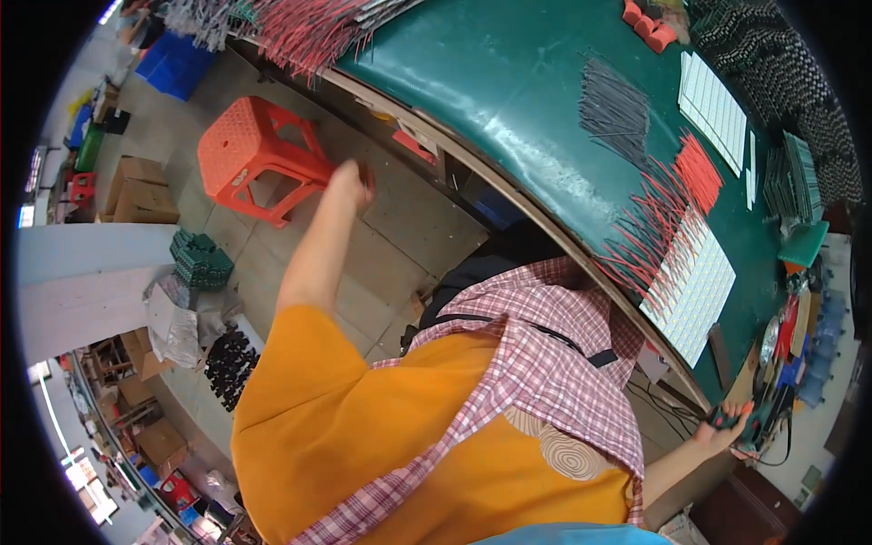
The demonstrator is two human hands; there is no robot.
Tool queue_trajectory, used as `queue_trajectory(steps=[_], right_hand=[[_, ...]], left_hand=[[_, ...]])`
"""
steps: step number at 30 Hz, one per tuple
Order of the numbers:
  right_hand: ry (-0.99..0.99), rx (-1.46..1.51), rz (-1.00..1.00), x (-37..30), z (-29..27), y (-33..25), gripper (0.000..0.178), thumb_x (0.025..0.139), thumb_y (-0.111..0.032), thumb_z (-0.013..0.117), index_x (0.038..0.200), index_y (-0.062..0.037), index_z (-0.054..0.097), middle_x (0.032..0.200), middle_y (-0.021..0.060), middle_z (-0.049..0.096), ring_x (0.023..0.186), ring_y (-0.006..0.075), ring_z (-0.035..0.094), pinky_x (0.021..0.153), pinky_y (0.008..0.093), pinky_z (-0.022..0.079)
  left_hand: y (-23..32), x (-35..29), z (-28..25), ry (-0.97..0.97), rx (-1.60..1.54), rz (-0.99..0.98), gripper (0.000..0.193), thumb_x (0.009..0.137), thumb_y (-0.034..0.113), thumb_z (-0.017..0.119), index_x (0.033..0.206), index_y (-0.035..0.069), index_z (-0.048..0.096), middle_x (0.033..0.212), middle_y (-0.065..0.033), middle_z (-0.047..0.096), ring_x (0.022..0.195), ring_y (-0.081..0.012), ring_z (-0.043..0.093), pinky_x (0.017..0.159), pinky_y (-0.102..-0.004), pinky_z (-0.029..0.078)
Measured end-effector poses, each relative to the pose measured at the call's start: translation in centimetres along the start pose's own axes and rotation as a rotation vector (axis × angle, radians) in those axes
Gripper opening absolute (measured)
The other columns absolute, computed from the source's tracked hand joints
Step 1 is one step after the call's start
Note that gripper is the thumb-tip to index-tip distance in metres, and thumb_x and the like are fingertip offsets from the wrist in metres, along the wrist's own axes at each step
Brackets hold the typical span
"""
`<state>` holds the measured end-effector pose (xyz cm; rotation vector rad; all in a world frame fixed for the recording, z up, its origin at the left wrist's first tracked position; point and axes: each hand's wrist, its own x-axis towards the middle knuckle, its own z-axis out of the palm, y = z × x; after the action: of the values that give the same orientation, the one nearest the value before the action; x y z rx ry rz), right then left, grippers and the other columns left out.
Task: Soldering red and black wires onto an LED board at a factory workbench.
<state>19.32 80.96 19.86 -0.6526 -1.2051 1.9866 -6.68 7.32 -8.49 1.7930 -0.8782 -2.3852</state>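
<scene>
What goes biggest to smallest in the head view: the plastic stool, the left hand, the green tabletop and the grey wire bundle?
Largest to smallest, as they look here:
1. Green tabletop
2. Plastic stool
3. Grey wire bundle
4. Left hand, blurry but clearly smallest

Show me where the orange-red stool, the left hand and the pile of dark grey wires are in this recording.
Orange-red stool (229, 143): head view, top of the seat.
Left hand (351, 185): head view, middle of the hand.
Dark grey wires (616, 109): head view, middle of the pile.
</scene>
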Motion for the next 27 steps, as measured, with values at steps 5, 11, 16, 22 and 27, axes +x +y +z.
queue_trajectory(steps=[5,11,16,22,27], right_hand=[[0.032,-0.152,0.012,-4.9,9.3,1.2,0.028,0.087,-0.015,0.061,0.112,-0.0033,0.055,0.075,-0.0028,0.044,0.062,0.0069,0.04,0.06,0.0239,0.035],[-0.107,-0.016,0.057,-8.4,9.2,3.7,0.027,0.086,-0.017,0.059,0.11,-0.0054,0.051,0.07,0.0024,0.05,0.058,0.013,0.047,0.058,0.0282,0.041],[-0.146,0.13,0.026,-11.5,8.1,0.9,0.03,0.087,-0.018,0.058,0.114,-0.0081,0.051,0.069,0.0034,0.049,0.055,0.0117,0.044,0.054,0.0276,0.038],[-0.286,0.104,-0.015,-11.6,8.8,-0.5,0.02,0.084,-0.016,0.059,0.098,-0.0045,0.051,0.068,0.0109,0.056,0.051,0.0135,0.047,0.048,0.0285,0.04],[-0.376,0.182,0.094,-11.6,8.6,1.7,0.019,0.083,-0.016,0.061,0.093,-0.0042,0.049,0.072,0.0137,0.059,0.049,0.0133,0.048,0.046,0.0289,0.041]], left_hand=[[8.0,5.8,7.4,-0.598,0.046,0.304,0.032,0.093,0.038,0.051,0.096,0.008,0.063,0.082,-0.0065,0.065,0.074,-0.0226,0.063,0.065,-0.0356,0.054],[-1.7,1.8,-2.6,-0.395,0.3,0.139,0.029,0.094,0.039,0.05,0.098,0.013,0.064,0.08,-0.0033,0.064,0.069,-0.0161,0.059,0.059,-0.0333,0.049],[-6.4,-4.5,-3.2,-0.336,0.413,0.553,0.022,0.093,0.027,0.053,0.085,0.01,0.063,0.069,0.0022,0.055,0.055,-0.0093,0.048,0.047,-0.0226,0.036],[-5.6,-24.7,5.4,-0.555,0.485,1.401,0.021,0.094,0.014,0.048,0.096,-0.002,0.062,0.077,-0.0006,0.048,0.068,-0.012,0.045,0.062,-0.026,0.039],[-10.8,-35.3,10.7,-0.972,0.491,1.173,0.015,0.093,0.011,0.052,0.093,0.001,0.064,0.079,-0.0018,0.056,0.069,-0.0093,0.051,0.064,-0.0229,0.043]])
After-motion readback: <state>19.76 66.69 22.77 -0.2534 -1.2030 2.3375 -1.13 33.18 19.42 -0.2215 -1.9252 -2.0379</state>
